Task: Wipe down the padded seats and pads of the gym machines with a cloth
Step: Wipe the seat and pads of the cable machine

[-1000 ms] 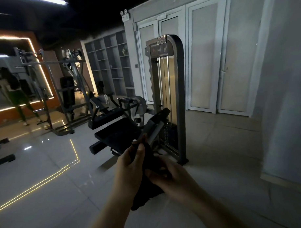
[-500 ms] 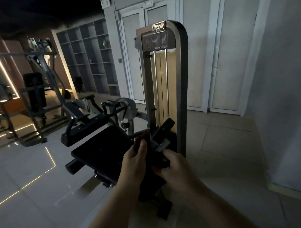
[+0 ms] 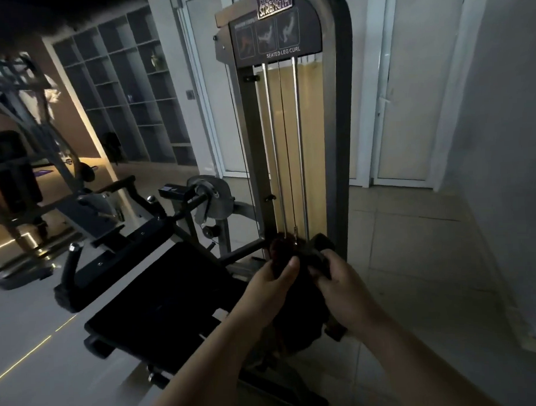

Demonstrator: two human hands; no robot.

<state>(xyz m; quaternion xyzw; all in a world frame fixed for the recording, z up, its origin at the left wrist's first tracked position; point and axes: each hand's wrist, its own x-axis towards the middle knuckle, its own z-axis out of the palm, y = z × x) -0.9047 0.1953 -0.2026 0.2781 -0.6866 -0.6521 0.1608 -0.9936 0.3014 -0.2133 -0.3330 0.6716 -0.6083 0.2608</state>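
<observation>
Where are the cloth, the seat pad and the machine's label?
cloth (image 3: 295, 320), head view, dark hanging fold between the hands
seat pad (image 3: 160, 300), head view, middle of its top
label (image 3: 282, 52), head view, words SEATED LEG CURL

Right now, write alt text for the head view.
Both hands, left hand and right hand, grip a dark cloth above the black padded seat of a seated leg curl machine in a dim gym.

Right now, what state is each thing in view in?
Left hand: grips the cloth, thumb on top.
Right hand: grips the cloth too.
Cloth: dark, bunched, hanging between the hands, off the pads.
Seat pad: bare, not touched by the cloth.
Double doors: closed.
</observation>
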